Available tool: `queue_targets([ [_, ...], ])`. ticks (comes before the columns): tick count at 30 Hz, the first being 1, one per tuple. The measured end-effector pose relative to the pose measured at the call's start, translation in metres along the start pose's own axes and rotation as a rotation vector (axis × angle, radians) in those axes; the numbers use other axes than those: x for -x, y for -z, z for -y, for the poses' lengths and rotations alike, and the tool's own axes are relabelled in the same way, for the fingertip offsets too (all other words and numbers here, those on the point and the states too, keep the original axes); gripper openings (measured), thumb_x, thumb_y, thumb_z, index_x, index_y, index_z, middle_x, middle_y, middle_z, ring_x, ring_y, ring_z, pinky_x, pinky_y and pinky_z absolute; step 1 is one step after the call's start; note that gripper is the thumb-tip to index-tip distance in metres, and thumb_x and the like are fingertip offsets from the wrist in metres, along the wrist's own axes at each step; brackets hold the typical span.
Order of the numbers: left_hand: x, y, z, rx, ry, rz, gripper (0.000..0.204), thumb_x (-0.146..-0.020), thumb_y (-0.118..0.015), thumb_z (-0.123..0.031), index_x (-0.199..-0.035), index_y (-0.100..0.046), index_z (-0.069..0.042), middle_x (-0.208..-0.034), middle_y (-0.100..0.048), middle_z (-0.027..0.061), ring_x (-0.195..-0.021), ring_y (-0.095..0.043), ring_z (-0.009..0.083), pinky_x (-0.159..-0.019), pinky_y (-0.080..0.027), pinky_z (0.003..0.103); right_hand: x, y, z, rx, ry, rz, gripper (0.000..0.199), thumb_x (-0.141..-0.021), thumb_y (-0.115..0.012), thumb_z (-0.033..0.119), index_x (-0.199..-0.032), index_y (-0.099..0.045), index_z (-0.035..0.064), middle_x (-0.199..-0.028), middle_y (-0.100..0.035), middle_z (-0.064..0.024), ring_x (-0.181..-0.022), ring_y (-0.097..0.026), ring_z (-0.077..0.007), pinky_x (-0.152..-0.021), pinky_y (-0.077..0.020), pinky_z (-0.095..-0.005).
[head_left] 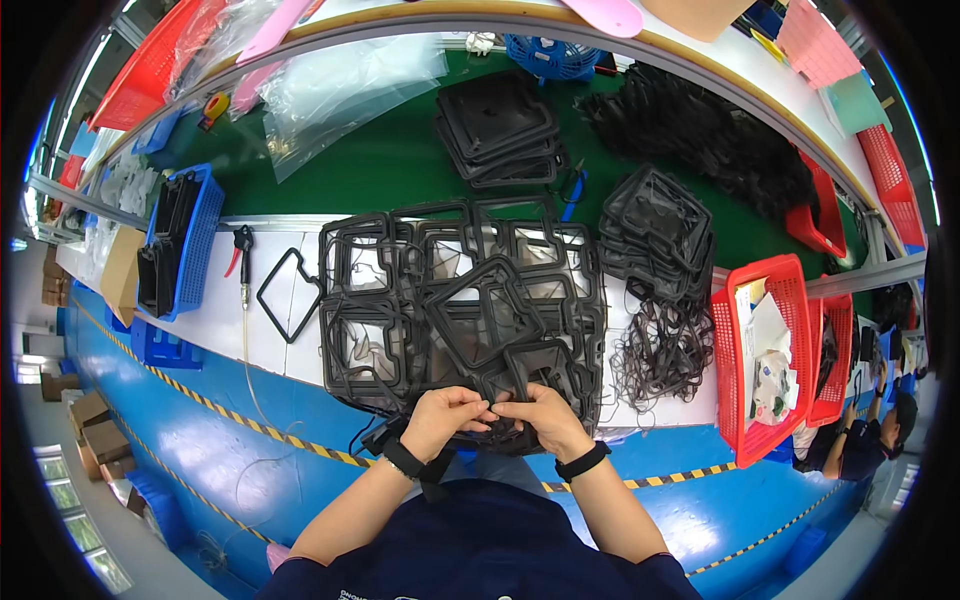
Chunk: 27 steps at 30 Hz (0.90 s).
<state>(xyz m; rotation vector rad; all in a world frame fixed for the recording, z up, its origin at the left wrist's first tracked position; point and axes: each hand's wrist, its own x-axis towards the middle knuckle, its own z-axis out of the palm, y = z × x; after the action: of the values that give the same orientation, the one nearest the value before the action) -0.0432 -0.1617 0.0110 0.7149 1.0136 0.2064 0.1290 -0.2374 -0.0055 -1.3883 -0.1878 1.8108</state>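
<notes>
My left hand (pixel 443 424) and my right hand (pixel 543 416) meet at the near edge of a pile, thumbs and fingertips pinched together. Between them they grip the near part of a black frame (pixel 543 350), mostly covered by my fingers. In front of my hands spreads a heap of flat black frames (pixel 365 300) with notched corners, several layers deep. One loose frame (pixel 484 312) lies askew on top. A single black frame (pixel 290 296) rests apart on the white tabletop to the left. Thin black strips (pixel 660 355) form a tangled pile at the right.
More black frames (pixel 650 230) and flat dark panels (pixel 497 125) are stacked behind. A red basket (pixel 762 440) stands right, a blue basket (pixel 200 250) left, near an air gun (pixel 243 240). Blue-handled cutters (pixel 573 195), plastic bags (pixel 340 95) and a small fan (pixel 553 57) lie farther back.
</notes>
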Motion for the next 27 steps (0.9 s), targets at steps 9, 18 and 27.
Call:
queue_targets([
  [9,-0.002,-0.004,0.007,-0.299,-0.108,-0.035,0.012,-0.086,-0.058,-0.007,-0.084,-0.059,0.005,-0.074,-0.064,0.0112,-0.066,-0.065,0.0159,-0.06,-0.052,0.023,-0.007,0.001,-0.005,0.148,0.033,0.051,0.018,-0.073,-0.073,0.008,-0.082,-0.06,0.0026,-0.073,-0.057,0.0005,-0.057,-0.048,-0.0064,-0.051,-0.036,-0.0194],
  [18,-0.026,0.006,0.041,-0.804,-0.336,-0.34,0.014,-0.072,-0.06,-0.012,-0.07,-0.055,0.001,-0.069,-0.056,0.0129,-0.059,-0.061,0.0269,-0.055,-0.049,0.036,0.051,0.048,0.015,-0.414,0.25,-0.054,0.018,-0.075,-0.061,0.002,-0.091,-0.058,-0.0014,-0.069,-0.053,-0.0022,-0.053,-0.043,-0.0096,-0.05,-0.0341,-0.022],
  [27,-0.031,0.028,0.047,-1.407,-0.354,-0.463,0.013,-0.073,-0.055,-0.014,-0.08,-0.055,-0.003,-0.085,-0.057,0.0161,-0.07,-0.06,0.0377,-0.063,-0.05,0.046,0.205,0.141,0.08,-0.81,0.994,-0.264,0.019,-0.089,-0.052,0.011,-0.101,-0.048,-0.0032,-0.074,-0.045,-0.0036,-0.062,-0.046,-0.0081,-0.053,-0.0428,-0.0163],
])
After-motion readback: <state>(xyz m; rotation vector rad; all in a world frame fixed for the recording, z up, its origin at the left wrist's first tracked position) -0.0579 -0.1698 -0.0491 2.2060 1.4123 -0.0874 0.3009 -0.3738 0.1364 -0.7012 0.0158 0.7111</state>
